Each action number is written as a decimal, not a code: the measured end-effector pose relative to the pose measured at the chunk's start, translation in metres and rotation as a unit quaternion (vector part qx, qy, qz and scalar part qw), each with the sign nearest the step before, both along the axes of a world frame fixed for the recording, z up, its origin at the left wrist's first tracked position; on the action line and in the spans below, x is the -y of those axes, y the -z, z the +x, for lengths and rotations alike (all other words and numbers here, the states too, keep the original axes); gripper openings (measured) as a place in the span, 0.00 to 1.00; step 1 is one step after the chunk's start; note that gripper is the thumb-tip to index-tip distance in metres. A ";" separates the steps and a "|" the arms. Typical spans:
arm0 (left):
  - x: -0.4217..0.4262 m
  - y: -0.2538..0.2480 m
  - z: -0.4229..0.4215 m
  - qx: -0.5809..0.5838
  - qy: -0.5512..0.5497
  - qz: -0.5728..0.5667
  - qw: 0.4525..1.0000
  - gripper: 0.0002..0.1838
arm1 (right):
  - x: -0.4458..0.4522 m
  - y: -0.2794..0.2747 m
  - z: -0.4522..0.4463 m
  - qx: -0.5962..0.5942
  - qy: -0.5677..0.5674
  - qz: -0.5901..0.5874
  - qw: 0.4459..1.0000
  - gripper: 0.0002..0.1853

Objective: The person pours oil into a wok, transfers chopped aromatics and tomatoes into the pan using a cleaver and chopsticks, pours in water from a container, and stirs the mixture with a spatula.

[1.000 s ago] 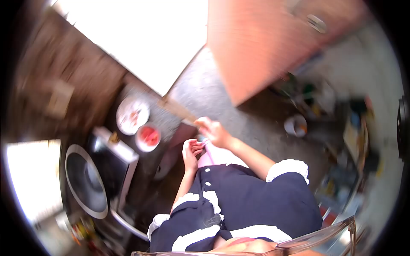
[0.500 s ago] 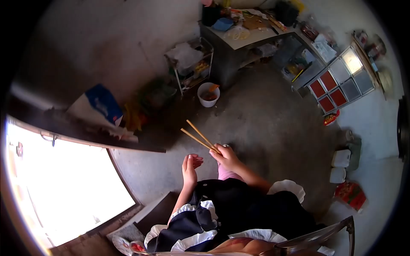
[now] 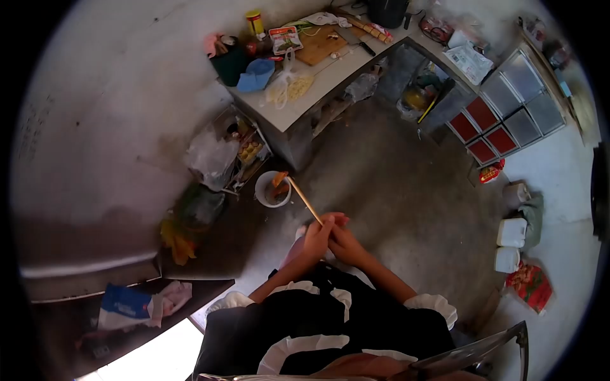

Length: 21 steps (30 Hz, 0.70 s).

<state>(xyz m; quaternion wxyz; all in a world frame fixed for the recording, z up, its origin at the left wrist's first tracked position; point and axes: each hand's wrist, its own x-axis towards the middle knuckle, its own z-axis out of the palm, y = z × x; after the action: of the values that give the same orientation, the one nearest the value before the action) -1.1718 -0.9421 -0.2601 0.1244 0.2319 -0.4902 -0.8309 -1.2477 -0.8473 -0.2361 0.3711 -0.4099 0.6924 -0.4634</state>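
- My chopsticks are slim, straight and light brown, so close together they look almost like one stick.
- Their near ends disappear where my left hand and right hand meet; which one grips them is hidden.
- They slant forward and leftward in front of me, the far lengths bare.

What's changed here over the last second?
The left hand has moved right to meet the right hand. The chopsticks, spread apart in the right hand half a second ago, now lie together; which hand grips them is hard to tell. The view has turned to show more of the counter. The bucket still stands on the floor.
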 end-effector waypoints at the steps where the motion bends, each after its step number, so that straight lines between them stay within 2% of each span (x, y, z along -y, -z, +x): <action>1: 0.022 0.010 -0.017 0.011 -0.008 0.021 1.000 0.18 | 0.017 0.004 -0.024 0.000 -0.020 0.037 0.999 0.12; 5: 0.113 0.036 -0.112 0.027 -0.096 0.013 0.995 0.17 | 0.097 0.018 -0.150 -0.040 -0.129 0.070 0.988 0.13; 8: 0.202 0.081 -0.178 0.053 -0.083 -0.059 0.993 0.18 | 0.148 0.054 -0.247 -0.003 0.016 0.041 0.999 0.11; 9: 0.227 0.077 -0.204 0.088 -0.090 -0.087 0.988 0.16 | 0.162 0.057 -0.282 0.015 0.071 0.034 0.997 0.11; 12: 0.280 0.038 -0.274 0.192 -0.098 -0.143 0.966 0.10 | 0.198 0.046 -0.394 -0.047 0.148 0.039 0.987 0.11; 14: 0.313 0.022 -0.329 0.232 -0.088 -0.155 0.956 0.08 | 0.222 0.060 -0.480 -0.093 0.178 0.034 0.979 0.12; 17: 0.347 0.035 -0.404 0.212 -0.130 -0.208 0.946 0.15 | 0.261 0.091 -0.609 -0.162 0.204 0.074 0.963 0.16; 18: 0.357 0.021 -0.435 0.230 -0.113 -0.138 0.957 0.24 | 0.278 0.105 -0.652 -0.239 0.212 0.082 0.944 0.18; 20: 0.378 0.061 -0.482 0.203 -0.153 -0.323 0.912 0.26 | 0.312 0.144 -0.726 -0.387 0.218 0.089 0.891 0.22; 21: 0.384 0.057 -0.511 0.220 -0.143 -0.362 0.894 0.29 | 0.327 0.148 -0.762 -0.381 0.209 0.146 0.889 0.23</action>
<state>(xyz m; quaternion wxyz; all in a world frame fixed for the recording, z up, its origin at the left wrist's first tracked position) -1.6827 -1.3257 -0.3172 0.2061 0.4152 -0.7338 -0.4967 -2.0100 -1.1739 -0.3840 0.0291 -0.3423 0.9100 -0.2321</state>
